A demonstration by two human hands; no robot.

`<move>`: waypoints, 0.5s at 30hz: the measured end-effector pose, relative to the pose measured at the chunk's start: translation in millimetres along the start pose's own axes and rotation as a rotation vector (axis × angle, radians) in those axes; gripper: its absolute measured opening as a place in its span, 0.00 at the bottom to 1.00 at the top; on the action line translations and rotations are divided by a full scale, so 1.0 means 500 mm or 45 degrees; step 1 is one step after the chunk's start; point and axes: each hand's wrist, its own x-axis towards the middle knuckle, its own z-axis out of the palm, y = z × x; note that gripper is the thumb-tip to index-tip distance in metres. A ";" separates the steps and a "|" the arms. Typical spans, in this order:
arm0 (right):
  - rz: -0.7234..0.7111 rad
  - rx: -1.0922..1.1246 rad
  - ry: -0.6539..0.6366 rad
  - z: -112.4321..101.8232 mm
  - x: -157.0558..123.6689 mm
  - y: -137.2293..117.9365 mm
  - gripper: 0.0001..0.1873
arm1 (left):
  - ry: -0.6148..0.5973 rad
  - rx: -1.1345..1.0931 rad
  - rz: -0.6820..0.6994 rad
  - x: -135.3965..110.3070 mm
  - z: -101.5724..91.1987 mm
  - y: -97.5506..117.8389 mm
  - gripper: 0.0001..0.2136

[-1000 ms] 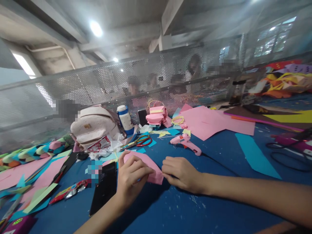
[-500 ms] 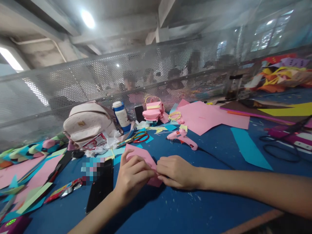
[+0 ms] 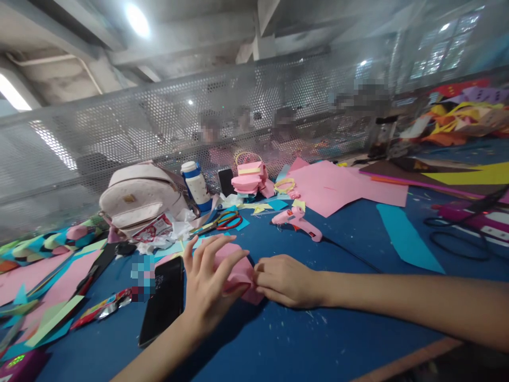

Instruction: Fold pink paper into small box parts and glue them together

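Observation:
A folded piece of pink paper (image 3: 242, 271) is on the blue table between my hands, partly covered by them. My right hand (image 3: 284, 281) has its fingers closed on the paper's right edge. Over the left side of the paper, my left hand (image 3: 209, 284) has its fingers spread; whether the thumb touches the paper cannot be told. Just beyond lies a pink hot glue gun (image 3: 297, 222), its cord running off to the right. A black phone (image 3: 164, 300) lies flat to the left of my left hand. Red-handled scissors (image 3: 228, 220) rest behind the paper.
A pale backpack (image 3: 143, 199), a white-and-blue bottle (image 3: 196, 185) and a pink paper basket (image 3: 250, 178) stand along the perforated metal partition (image 3: 170, 122). Large pink sheets (image 3: 326, 185) and a blue strip (image 3: 409, 239) lie to the right. Paper scraps and a red wrapper (image 3: 101, 307) are at left.
My left hand has loosened from the pink paper and its fingers have spread apart. The right hand keeps its hold at nearly the same spot.

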 end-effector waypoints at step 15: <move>0.296 0.420 0.141 -0.003 0.006 0.008 0.18 | 0.190 -0.428 -0.315 0.011 -0.012 -0.006 0.28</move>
